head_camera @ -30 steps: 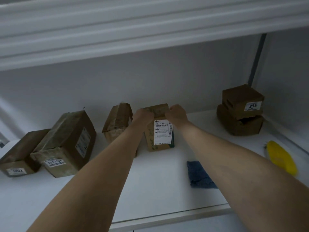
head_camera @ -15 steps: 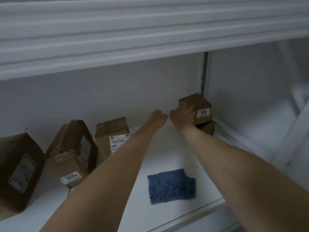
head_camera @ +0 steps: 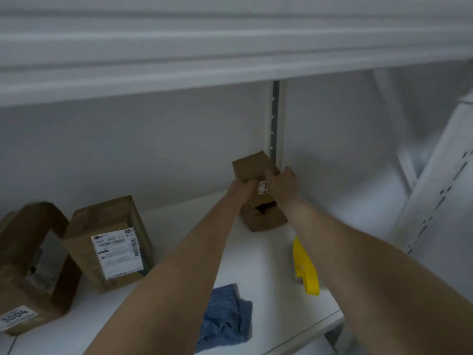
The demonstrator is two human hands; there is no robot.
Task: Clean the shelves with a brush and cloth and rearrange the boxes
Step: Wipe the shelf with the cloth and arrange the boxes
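Rearranging seems in hand: the left hand [head_camera: 240, 188] and right hand [head_camera: 282, 187] both grasp the top cardboard box [head_camera: 252, 167], which should next lift off the lower box [head_camera: 266, 220].

The left hand [head_camera: 242, 188] and right hand [head_camera: 282, 184] grip the upper box [head_camera: 252, 166] atop the lower box [head_camera: 266, 221].

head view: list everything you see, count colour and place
top box: 1, brown, back right, stacked on lower box
lower box: 1, brown, back right, on the shelf
middle box: 1, brown with white label, left of centre
left box: 1, brown, label 3004, far left
cloth: 1, blue, crumpled, front between the forearms
brush: 1, yellow, right side
shelf: 1, white, under all of these
upper shelf: 1, white, overhead
post: 1, grey, slotted, back wall
left hand: 1, grips top box's left side
right hand: 1, grips top box's right side
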